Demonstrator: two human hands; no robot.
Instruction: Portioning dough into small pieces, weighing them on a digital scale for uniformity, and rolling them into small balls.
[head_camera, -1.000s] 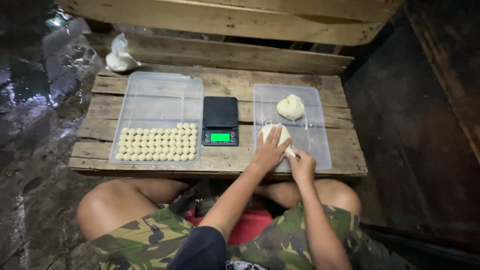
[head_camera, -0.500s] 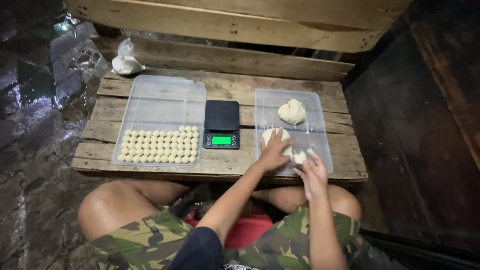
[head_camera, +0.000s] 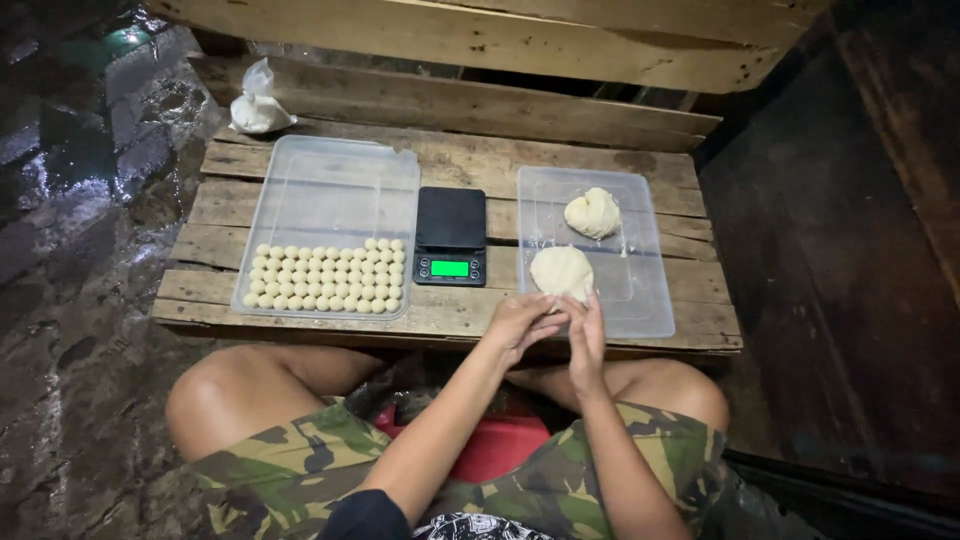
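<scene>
We are rolling a small bit of dough between our palms, just at the near edge of the tabletop (head_camera: 300, 320). Our left hand (head_camera: 520, 325) and our right hand (head_camera: 585, 335) are pressed together, palm to palm, with the fingers held close and almost flat. The bit between them is hidden, so we cannot tell its shape or which way it points. The big dough lump (head_camera: 561, 271) lies in the right tray (head_camera: 640, 300), just past our fingertips and close to touching them. It is a soft round heap, a little wider from side to side than from front to back, so its long way runs left to right. A second lump (head_camera: 593, 213) sits farther back in the same tray, well apart from our hands. The scale (head_camera: 451, 236) stands in the middle with its green screen lit and its top bare. The left tray (head_camera: 330, 190) holds neat rows of small balls (head_camera: 328, 275) at its near end, and those rows also run left to right. We think the step in hand is shaping one ball. The next move, we guess, calls for soft, even rolling, then a careful reach across the scale to the rows. A white bag (head_camera: 258, 105) lies at the far left corner.
</scene>
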